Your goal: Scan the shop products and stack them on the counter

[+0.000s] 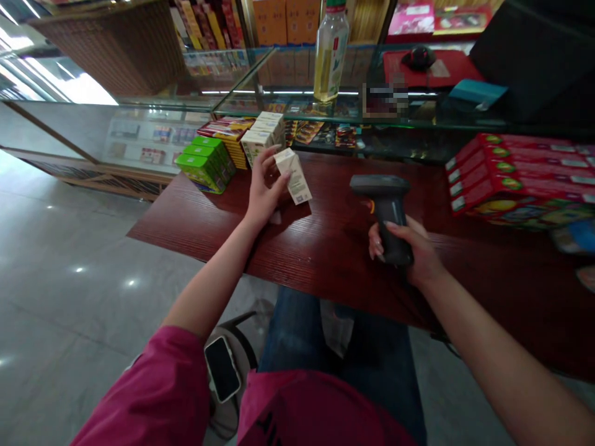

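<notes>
My left hand (267,189) is closed round a small white carton (294,178), tilted above the wooden counter. Just behind it stands a group of similar white cartons (264,131). Beside those are yellow-and-red packs (235,139) and, farther left, green cartons (207,162). In my right hand (409,248) is a dark barcode scanner (390,214), my fingers wrapped round its handle. The scanner's head points left, toward the carton, with a gap between them.
The dark red wooden counter (302,254) runs in front of my lap. Red multipacks (520,179) sit at the right. A bottle of yellow liquid (331,56) stands on the raised glass shelf, near a computer mouse (419,58). A phone (223,368) lies beside my left leg.
</notes>
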The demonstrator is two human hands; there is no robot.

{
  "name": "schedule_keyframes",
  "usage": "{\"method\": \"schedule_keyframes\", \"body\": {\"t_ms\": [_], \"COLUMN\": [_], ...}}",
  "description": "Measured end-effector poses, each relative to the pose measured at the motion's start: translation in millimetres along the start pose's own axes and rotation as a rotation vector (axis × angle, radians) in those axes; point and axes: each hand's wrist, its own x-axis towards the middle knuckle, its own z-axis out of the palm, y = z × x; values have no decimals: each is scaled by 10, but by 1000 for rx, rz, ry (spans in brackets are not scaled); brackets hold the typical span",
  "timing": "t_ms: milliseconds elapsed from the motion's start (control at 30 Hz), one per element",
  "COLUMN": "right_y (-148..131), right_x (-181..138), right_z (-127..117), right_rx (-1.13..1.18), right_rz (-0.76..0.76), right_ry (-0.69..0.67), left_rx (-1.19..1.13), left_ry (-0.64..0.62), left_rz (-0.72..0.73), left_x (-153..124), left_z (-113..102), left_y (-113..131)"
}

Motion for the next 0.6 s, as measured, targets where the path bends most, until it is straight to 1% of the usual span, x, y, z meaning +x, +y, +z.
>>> {"method": "schedule_keyframes", "body": {"t_ms": [67,133,300,367,433,500,600], "right_y": [-21,-40,-64,-63,-61,-59,-57], "right_x": [-3,-9,-16,-13,-11,-10,-9], "right_z": [12,19,30,34,36,34,22], "right_rx": [-1,-5,-16,-22,-25,-26,-16], "right_rz": [16,35,54,54,55,57,50], "right_ry": [3,2,-13,-9,-4,-2,3], "left_rx": [-84,-120,-103,-91,-55,-6,-43], "left_ry": [-102,-170,-303,-333,-325,-276,-187], "left_rz": [-6,-16,-102,-104,-81,-71,-157], "left_x": [9,12,-29,-23,9,45,49], "left_z": [104,152,105,59,4,-55,-97], "left_y": [-40,-65,-47,-42,-58,-89,-121]}}
